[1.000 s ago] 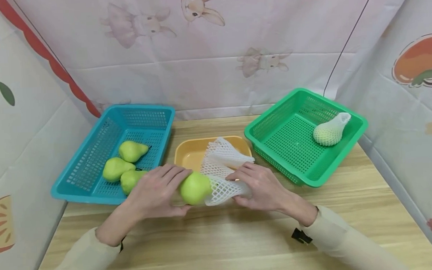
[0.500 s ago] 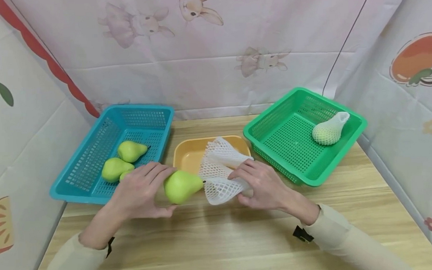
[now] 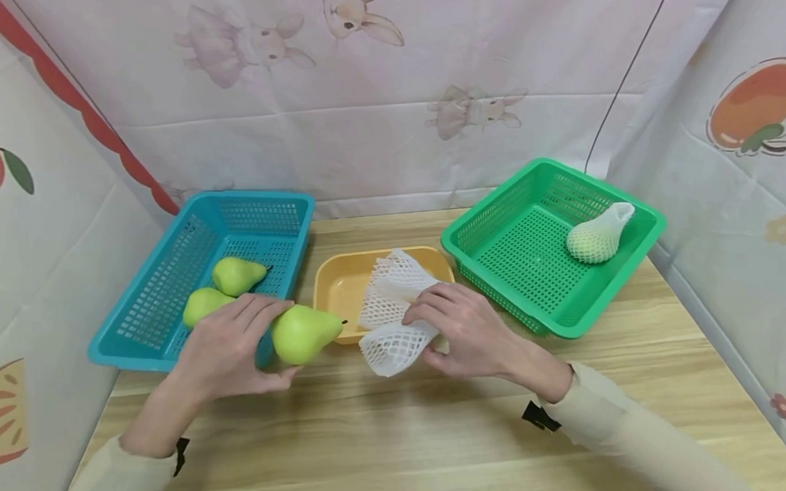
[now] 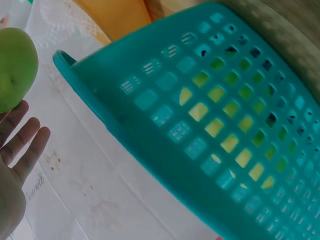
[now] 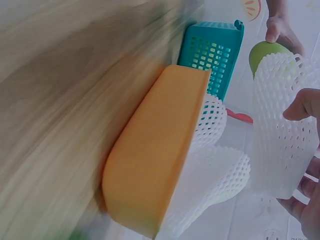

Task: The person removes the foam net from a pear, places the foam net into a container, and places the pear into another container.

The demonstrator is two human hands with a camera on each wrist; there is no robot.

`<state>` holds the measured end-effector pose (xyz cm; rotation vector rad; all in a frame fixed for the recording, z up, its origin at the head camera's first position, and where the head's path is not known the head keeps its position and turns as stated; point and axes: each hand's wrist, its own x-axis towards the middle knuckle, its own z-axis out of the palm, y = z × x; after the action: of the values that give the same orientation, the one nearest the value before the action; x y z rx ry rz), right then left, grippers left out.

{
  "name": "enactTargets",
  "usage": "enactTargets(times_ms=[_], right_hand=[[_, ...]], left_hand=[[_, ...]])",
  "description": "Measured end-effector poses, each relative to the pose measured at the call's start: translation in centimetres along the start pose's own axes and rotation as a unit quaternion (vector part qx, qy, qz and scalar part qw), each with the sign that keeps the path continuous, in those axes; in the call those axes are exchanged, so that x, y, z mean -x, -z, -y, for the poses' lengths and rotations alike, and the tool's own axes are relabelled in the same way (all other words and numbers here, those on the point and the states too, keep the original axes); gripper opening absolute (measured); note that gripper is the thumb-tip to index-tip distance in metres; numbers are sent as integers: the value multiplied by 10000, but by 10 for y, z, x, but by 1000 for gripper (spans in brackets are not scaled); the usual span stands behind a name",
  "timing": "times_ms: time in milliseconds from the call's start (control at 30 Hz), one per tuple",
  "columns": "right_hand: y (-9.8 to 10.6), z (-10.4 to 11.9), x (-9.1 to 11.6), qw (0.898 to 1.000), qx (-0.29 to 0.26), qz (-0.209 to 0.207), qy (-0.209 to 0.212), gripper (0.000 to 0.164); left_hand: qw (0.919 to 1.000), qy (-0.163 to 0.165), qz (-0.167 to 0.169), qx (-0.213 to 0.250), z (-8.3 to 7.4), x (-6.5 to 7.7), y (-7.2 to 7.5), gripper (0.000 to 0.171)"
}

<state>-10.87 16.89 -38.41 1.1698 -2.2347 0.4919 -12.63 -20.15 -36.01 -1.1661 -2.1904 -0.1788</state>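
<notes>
My left hand (image 3: 230, 352) grips a green pear (image 3: 304, 334) by its wide end, with the stem toward the right. The pear hangs in front of the blue basket's near right corner. My right hand (image 3: 464, 330) holds a white foam net sleeve (image 3: 391, 350), its wide mouth facing the pear. A gap lies between pear and sleeve. More white foam net sleeves (image 3: 394, 281) lie in the yellow tray (image 3: 340, 283) behind. In the right wrist view, the thumb and fingers lie around the foam net sleeve (image 5: 277, 150).
The blue basket (image 3: 141, 283) at the left holds pears (image 3: 236, 275), partly hidden by my left hand. At the right stands a green basket (image 3: 529, 248) with one netted pear (image 3: 594, 238) inside. Printed cloth walls enclose the wooden table (image 3: 400, 440) at back and sides.
My left hand has moved left, drawing the pear out of the sleeve's mouth and away from it. My right hand has stayed nearly in place with the sleeve.
</notes>
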Motion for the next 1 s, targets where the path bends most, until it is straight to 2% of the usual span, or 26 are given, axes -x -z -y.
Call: enactTargets(times_ms=[400, 633, 1000], right_hand=[[-3, -2, -33, 9979, 403, -3, 499, 38], [-7, -9, -55, 9946, 675, 246, 753, 39], [-22, -18, -79, 9826, 1333, 593, 1150, 32]], left_hand=[[9996, 267, -56, -108, 13, 12, 7, 86], [9990, 412, -150, -124, 17, 17, 7, 89], [9986, 460, -231, -156, 22, 24, 9, 90]])
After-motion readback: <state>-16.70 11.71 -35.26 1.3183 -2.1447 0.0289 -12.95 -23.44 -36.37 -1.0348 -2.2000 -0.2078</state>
